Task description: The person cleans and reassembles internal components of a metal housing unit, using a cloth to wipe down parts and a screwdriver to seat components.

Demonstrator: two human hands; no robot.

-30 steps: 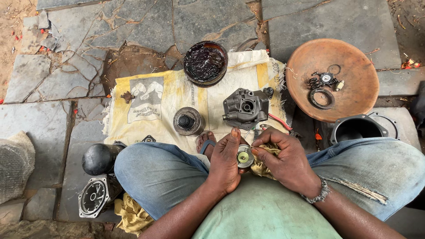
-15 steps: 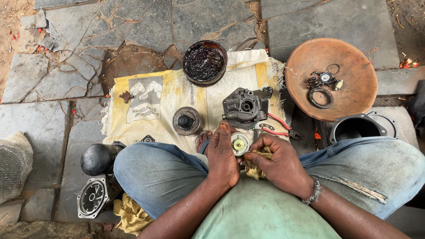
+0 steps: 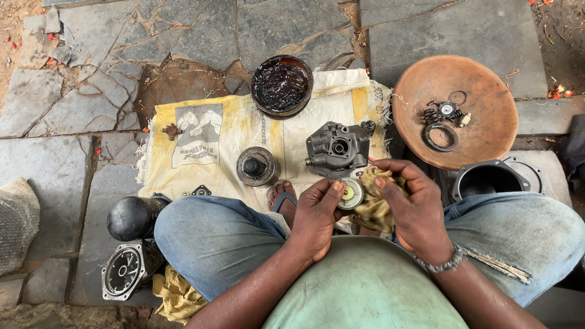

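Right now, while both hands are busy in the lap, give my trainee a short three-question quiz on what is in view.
1. True or false: the left hand pinches a small round metal part with a pale yellow centre.
2. What does the right hand press against that part? A) a grimy yellowish rag B) a screwdriver C) a brush
3. Fill in: the dark tub of black grease sits at the far edge of the printed yellow sack cloth, and the loose rings and springs lie in the round rust-brown ____.

Key: 1 true; 2 A; 3 dish.
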